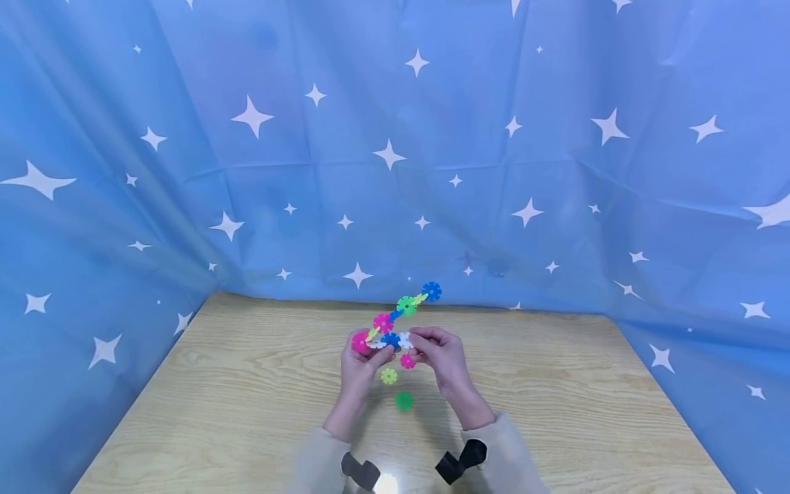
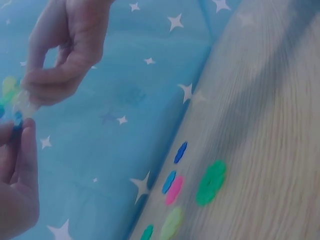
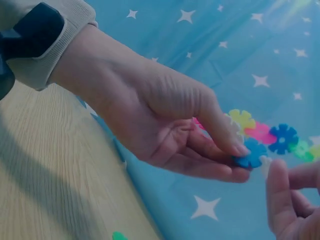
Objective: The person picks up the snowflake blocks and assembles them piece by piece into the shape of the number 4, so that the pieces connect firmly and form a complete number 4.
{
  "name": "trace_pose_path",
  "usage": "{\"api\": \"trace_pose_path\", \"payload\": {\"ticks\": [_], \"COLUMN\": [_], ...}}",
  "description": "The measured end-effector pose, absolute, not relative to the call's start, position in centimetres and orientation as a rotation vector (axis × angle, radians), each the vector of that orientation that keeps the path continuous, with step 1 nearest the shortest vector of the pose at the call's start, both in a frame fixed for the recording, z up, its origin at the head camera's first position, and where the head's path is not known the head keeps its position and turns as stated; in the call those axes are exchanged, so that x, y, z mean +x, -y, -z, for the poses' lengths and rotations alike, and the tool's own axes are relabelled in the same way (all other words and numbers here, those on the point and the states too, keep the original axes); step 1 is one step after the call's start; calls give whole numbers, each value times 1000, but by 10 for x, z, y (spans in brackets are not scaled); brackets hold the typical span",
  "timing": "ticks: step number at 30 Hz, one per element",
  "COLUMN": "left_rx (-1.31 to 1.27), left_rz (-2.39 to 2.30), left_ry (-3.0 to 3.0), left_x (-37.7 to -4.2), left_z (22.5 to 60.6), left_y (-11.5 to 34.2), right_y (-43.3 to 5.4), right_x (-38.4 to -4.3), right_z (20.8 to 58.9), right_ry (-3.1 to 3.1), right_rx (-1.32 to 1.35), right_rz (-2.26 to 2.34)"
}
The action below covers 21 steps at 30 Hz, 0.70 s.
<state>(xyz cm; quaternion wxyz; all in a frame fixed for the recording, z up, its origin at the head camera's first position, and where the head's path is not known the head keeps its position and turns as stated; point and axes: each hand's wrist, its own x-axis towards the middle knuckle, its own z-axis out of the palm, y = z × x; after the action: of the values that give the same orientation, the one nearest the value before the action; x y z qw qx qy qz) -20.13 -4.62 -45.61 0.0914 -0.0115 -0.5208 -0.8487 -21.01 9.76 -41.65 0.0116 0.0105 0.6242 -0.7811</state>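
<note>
A chain of interlocking snowflake discs (image 1: 383, 322) in pink, yellow, blue, green and white rises from the hands toward the far right, held above the table. My left hand (image 1: 357, 374) grips its near end, the thumb on a blue disc (image 1: 390, 341) joined to the chain by a white disc. Between thumb and fingers, my right hand (image 1: 446, 357) pinches another white disc (image 1: 404, 340) against the blue disc's right edge. The left wrist view shows both hands' fingertips meeting at these discs. In the right wrist view, the left thumb covers part of the blue disc (image 3: 251, 154).
On the wooden table (image 1: 247, 384) lie loose discs: a pink one (image 1: 408, 361), a yellow-green one (image 1: 389, 376) and a green one (image 1: 404, 401). The left wrist view also shows loose blue discs (image 2: 180, 152). A blue star-patterned curtain (image 1: 395, 206) hangs behind the table.
</note>
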Motion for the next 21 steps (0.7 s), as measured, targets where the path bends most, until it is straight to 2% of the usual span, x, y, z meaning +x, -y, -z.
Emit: {"api": "trace_pose_path", "payload": {"ticks": [10,21], "left_rx": [62,-71], "left_rz": [2554,2580], "left_ry": [1565,1575], "left_x": [-201,-198], "left_z": [458,459], "left_y": [41,44], "right_y": [-95,-95], "right_x": [-209,-207], "right_z": [418,417], "right_ry": [-1986,-1987], "right_rx": [23,9], "right_rz": [2427,2424]}}
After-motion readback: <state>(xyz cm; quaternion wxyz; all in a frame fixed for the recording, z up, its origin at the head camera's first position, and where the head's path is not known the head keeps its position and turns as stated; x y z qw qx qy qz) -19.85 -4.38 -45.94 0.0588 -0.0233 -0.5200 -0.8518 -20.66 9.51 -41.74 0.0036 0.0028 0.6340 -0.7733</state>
